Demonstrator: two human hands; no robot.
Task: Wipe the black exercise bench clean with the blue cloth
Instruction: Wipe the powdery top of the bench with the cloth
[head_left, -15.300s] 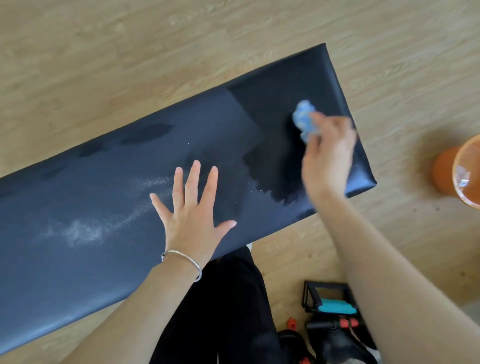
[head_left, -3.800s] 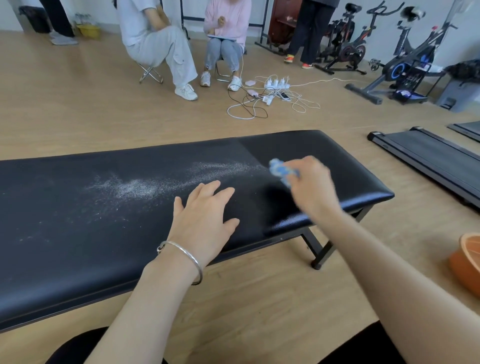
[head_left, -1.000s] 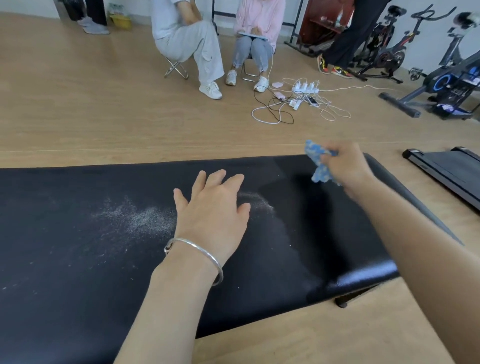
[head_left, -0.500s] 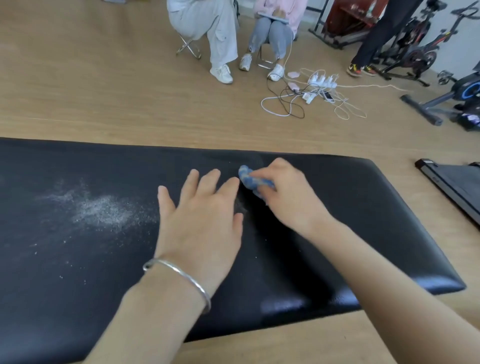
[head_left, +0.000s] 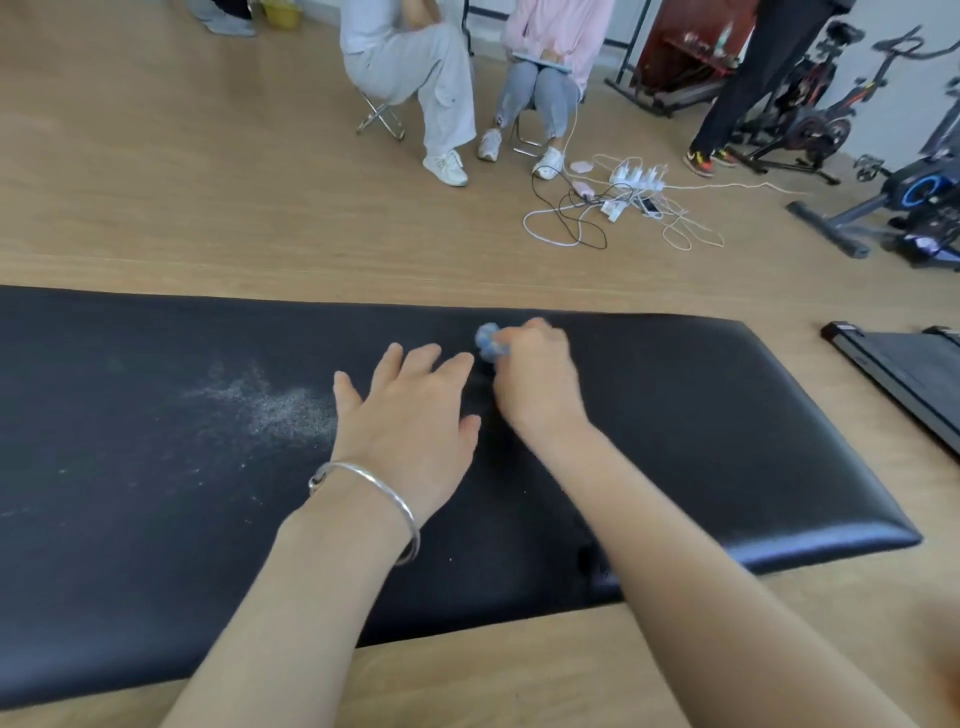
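The black exercise bench (head_left: 727, 426) stretches across the view from the left edge to the right. White powder (head_left: 270, 405) is scattered on its left-middle part. My left hand (head_left: 410, 415) lies flat on the pad with fingers spread, a silver bangle on the wrist. Just right of it, my right hand (head_left: 535, 379) is closed on the crumpled blue cloth (head_left: 487, 340) and presses it on the pad near the far edge. Most of the cloth is hidden in the fist.
Two people sit on stools (head_left: 415, 78) beyond the bench, and a third stands at the back right. A power strip with tangled cables (head_left: 623, 197) lies on the wooden floor. Exercise bikes (head_left: 810, 114) and a treadmill edge (head_left: 904, 364) stand to the right.
My right hand with the cloth came down from the right end of the bench to the pad beside my left fingertips, then slid slightly toward the far edge. The left hand stayed flat.
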